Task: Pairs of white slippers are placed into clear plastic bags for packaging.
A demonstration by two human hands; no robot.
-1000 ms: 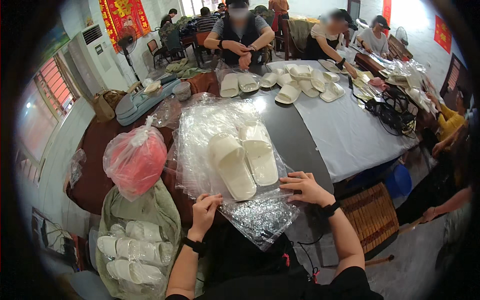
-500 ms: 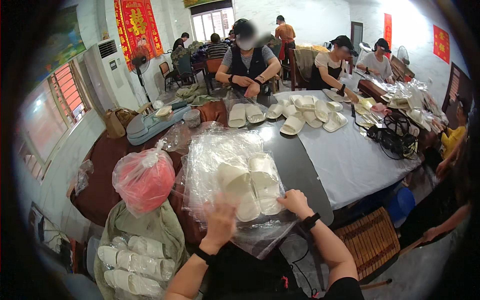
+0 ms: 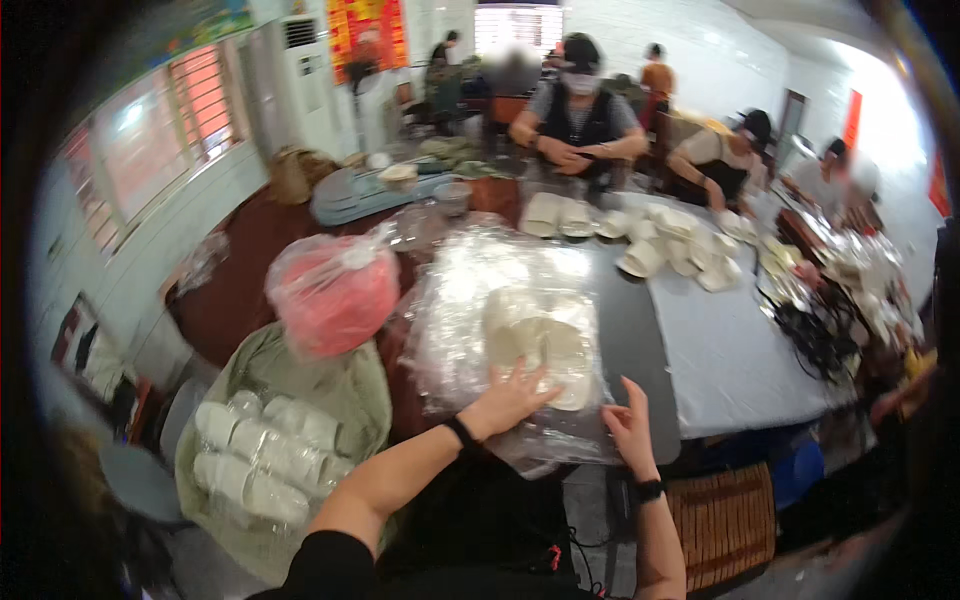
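A pair of white slippers [image 3: 568, 352] lies side by side on a stack of clear plastic bags [image 3: 450, 290] in front of me. My left hand [image 3: 515, 398] rests over the near end of the left slipper, fingers spread and stretched out. To the right of the pair, my right hand [image 3: 632, 430] hovers by the bag's edge with thumb and index finger apart and nothing visible between them. Loose clear film hangs over the table's near edge below the slippers. Motion blurs the picture, so whether the pair is inside the top bag, I cannot tell.
A pink-filled plastic bag [image 3: 335, 300] stands left of the stack. Below it, a green sack [image 3: 365, 400] holds several wrapped slippers. More slippers [image 3: 680, 240] are piled across the table, near black straps [image 3: 820, 335]. A co-worker [image 3: 580, 115] faces me; others work at the right.
My left hand has moved right and onto the slippers. My right hand has come off the slippers' right corner, its fingers now parted. The whole view has swung left.
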